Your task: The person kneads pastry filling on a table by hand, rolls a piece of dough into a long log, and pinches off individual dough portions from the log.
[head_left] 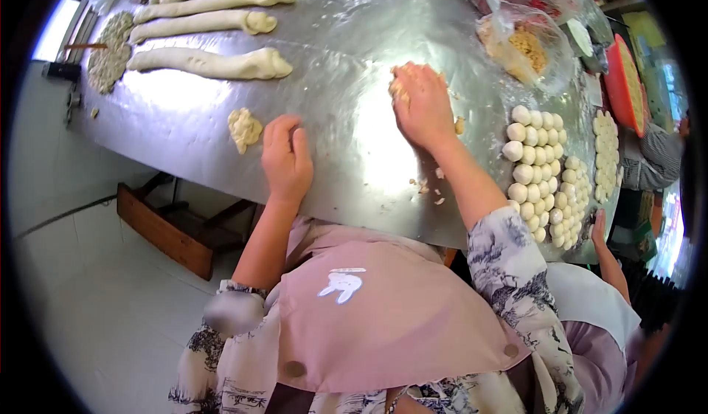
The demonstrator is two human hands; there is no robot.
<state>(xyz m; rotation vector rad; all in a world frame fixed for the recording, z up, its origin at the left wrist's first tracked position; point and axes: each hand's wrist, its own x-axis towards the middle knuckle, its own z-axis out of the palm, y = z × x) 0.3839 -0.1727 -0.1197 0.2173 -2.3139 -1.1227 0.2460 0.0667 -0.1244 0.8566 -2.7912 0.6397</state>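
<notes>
My left hand (pixel 286 156) rests near the front edge of the metal table, its fingers curled in. A small lumpy piece of dough (pixel 244 129) lies just to its left, apart from it. Farther forward and to the right, my right hand (pixel 424 111) is pressed down with bent fingers around crumbly, yellowish dough (pixel 399 89), which shows at the fingertips. Loose crumbs (pixel 459 125) lie beside that wrist, and more bits (pixel 420 186) sit under the forearm.
Several long dough rolls (pixel 210 63) lie at the far left beside a floury mass (pixel 112 52). Rows of dough balls (pixel 535 156) stand at the right. Behind them are a bag of yellow crumbly filling (pixel 525 49) and a red basin (pixel 624 82). A co-worker's hand (pixel 599 226) touches the right edge.
</notes>
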